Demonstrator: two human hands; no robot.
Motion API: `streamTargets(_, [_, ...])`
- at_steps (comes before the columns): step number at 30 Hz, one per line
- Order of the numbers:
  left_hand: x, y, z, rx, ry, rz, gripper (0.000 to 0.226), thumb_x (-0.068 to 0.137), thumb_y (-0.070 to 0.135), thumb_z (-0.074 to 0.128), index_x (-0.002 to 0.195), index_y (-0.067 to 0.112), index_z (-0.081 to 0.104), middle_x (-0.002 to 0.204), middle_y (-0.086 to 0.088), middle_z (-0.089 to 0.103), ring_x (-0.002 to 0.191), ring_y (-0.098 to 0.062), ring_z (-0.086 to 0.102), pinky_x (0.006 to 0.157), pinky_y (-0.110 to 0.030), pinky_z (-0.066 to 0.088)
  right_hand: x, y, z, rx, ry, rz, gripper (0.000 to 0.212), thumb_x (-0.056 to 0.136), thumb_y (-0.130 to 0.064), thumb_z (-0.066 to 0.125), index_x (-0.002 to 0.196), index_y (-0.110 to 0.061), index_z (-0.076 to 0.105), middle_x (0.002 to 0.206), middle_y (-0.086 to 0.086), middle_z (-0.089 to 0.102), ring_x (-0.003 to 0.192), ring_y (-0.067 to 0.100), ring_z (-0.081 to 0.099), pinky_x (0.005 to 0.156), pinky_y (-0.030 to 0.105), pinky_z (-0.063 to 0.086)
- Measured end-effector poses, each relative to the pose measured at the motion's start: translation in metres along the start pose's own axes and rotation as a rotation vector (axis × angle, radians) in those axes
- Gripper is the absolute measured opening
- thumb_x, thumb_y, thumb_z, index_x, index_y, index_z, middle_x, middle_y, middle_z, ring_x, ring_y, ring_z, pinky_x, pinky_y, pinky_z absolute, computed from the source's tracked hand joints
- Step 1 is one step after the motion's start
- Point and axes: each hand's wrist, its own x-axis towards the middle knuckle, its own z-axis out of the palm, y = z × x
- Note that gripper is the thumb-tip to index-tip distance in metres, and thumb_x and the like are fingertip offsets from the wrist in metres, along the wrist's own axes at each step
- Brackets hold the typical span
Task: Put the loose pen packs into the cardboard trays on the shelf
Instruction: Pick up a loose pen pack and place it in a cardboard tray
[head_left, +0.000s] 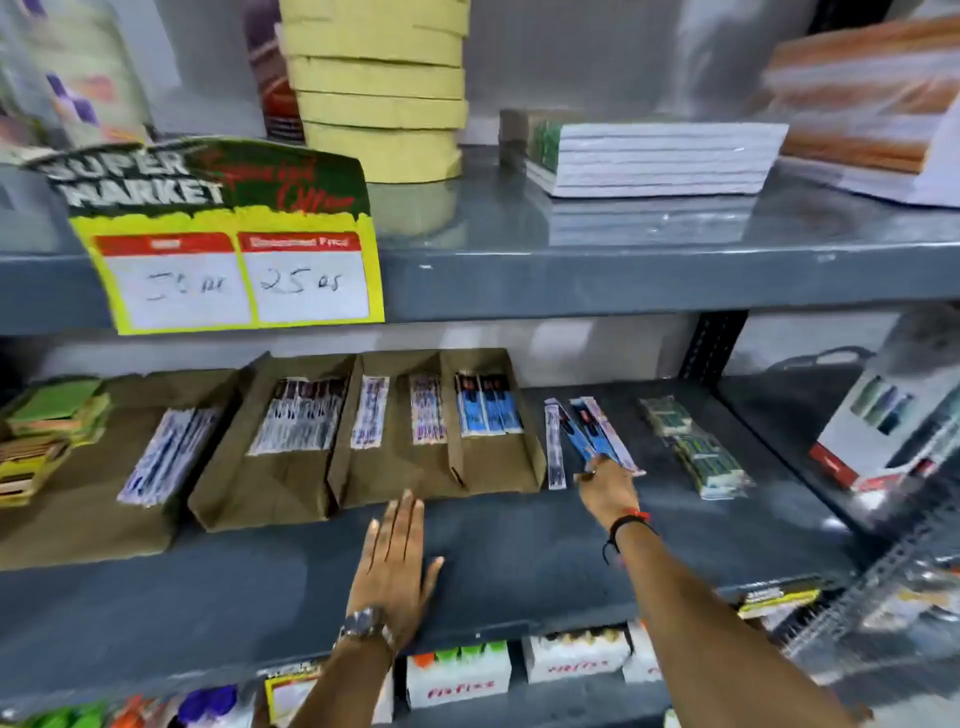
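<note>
Left hand: lies flat, palm down, on the grey shelf just before the cardboard trays; fingers straight and close together, thumb out to the side, gripping nothing.
Right hand: reaches to the loose pen packs right of the trays; fingertips are on the near end of the blue ones, seemingly pinching them, though how firmly is hard to tell.
Loose packs: a white narrow pack lies on bare shelf beside the rightmost tray wall, with blue and pale ones fanned next to it.
Green bundle: further right, apart from the hand; whether it holds pens I cannot tell.
Trays: several stand in a row, each already holding packs; blue packs fill the rightmost compartment.
Progress: most seems done; a small cluster remains outside.
Next: probably lift the blue ones into the matching compartment.
</note>
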Motion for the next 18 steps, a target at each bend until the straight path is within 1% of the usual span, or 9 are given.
streamTargets(2, [0.006, -0.005, 0.001, -0.046, -0.033, -0.031, 0.076, 0.092, 0.046, -0.001, 0.119, -0.004, 0.050, 0.124, -0.021, 0.058, 0.123, -0.029, 0.033, 0.111, -0.023, -0.008, 0.009, -0.004, 0.005, 0.019, -0.032, 0.047, 0.026, 0.087, -0.010, 0.055, 0.106, 0.008, 0.060, 0.114, 0.027, 0.065, 0.113, 0.036, 0.059, 0.093, 0.037, 0.048])
streamTargets(5, [0.014, -0.008, 0.008, -0.010, -0.081, -0.051, 0.080, 0.092, 0.046, -0.003, 0.115, -0.005, 0.054, 0.119, -0.021, 0.062, 0.110, -0.034, 0.058, 0.110, -0.022, -0.010, 0.018, -0.011, 0.013, 0.017, -0.052, 0.063, 0.019, 0.087, -0.013, 0.058, 0.085, 0.006, 0.061, 0.102, 0.027, 0.065, 0.111, 0.037, 0.060, 0.089, 0.038, 0.049])
streamTargets(7, [0.019, -0.009, 0.006, -0.013, -0.101, -0.052, 0.078, 0.092, 0.044, -0.003, 0.113, -0.003, 0.057, 0.118, -0.018, 0.064, 0.105, -0.031, 0.063, 0.110, -0.022, -0.010, 0.020, -0.013, 0.020, 0.003, -0.041, 0.053, 0.021, 0.087, -0.014, 0.058, 0.087, 0.006, 0.061, 0.108, 0.029, 0.065, 0.106, 0.038, 0.061, 0.084, 0.040, 0.050])
streamTargets(9, [0.022, -0.013, 0.012, -0.075, -0.077, -0.069, 0.064, 0.094, 0.042, 0.008, 0.126, 0.001, 0.045, 0.136, -0.018, 0.048, 0.123, -0.025, 0.050, 0.114, -0.025, -0.007, 0.021, -0.014, 0.022, 0.001, -0.040, 0.055, 0.021, 0.087, -0.013, 0.057, 0.069, -0.004, 0.053, 0.109, 0.028, 0.066, 0.091, 0.035, 0.063, 0.072, 0.039, 0.049])
streamTargets(11, [0.023, -0.019, 0.024, -0.120, -0.112, -0.055, 0.054, 0.094, 0.039, 0.025, 0.139, 0.009, 0.020, 0.154, -0.010, 0.013, 0.140, -0.019, 0.018, 0.116, -0.031, -0.004, 0.026, -0.012, 0.025, 0.035, -0.041, 0.068, 0.027, 0.083, -0.006, 0.059, 0.061, -0.007, 0.043, 0.101, 0.027, 0.068, 0.078, 0.031, 0.058, 0.061, 0.030, 0.041])
streamTargets(12, [0.023, -0.022, 0.028, -0.160, -0.123, -0.060, 0.055, 0.094, 0.037, 0.029, 0.141, 0.012, 0.014, 0.155, -0.007, 0.005, 0.142, -0.018, 0.010, 0.116, -0.033, -0.002, 0.027, -0.011, 0.024, 0.049, -0.047, 0.074, 0.026, 0.081, -0.002, 0.059, 0.061, -0.006, 0.043, 0.096, 0.026, 0.067, 0.077, 0.031, 0.058, 0.059, 0.028, 0.040])
streamTargets(14, [0.025, -0.023, 0.031, -0.159, -0.114, -0.059, 0.056, 0.094, 0.037, 0.030, 0.141, 0.014, 0.012, 0.155, -0.006, 0.002, 0.142, -0.017, 0.007, 0.116, -0.033, -0.001, 0.029, -0.010, 0.021, 0.081, -0.062, 0.085, 0.019, 0.078, 0.002, 0.057, 0.062, -0.003, 0.047, 0.080, 0.021, 0.061, 0.074, 0.029, 0.055, 0.052, 0.026, 0.038])
streamTargets(16, [0.025, -0.022, 0.030, -0.160, -0.101, -0.066, 0.056, 0.094, 0.037, 0.030, 0.141, 0.014, 0.011, 0.155, -0.005, 0.001, 0.142, -0.017, 0.006, 0.116, -0.033, -0.002, 0.031, -0.012, 0.013, 0.115, -0.028, 0.070, 0.016, 0.076, 0.004, 0.054, 0.061, 0.001, 0.053, 0.071, 0.022, 0.061, 0.076, 0.033, 0.059, 0.052, 0.024, 0.036])
streamTargets(18, [0.024, -0.021, 0.029, -0.142, -0.103, -0.069, 0.056, 0.094, 0.037, 0.028, 0.141, 0.015, 0.010, 0.155, -0.004, 0.001, 0.142, -0.017, 0.005, 0.116, -0.033, -0.003, 0.032, -0.015, -0.001, 0.157, 0.068, 0.029, 0.015, 0.077, 0.005, 0.051, 0.074, 0.008, 0.066, 0.087, 0.028, 0.070, 0.091, 0.039, 0.064, 0.064, 0.027, 0.043])
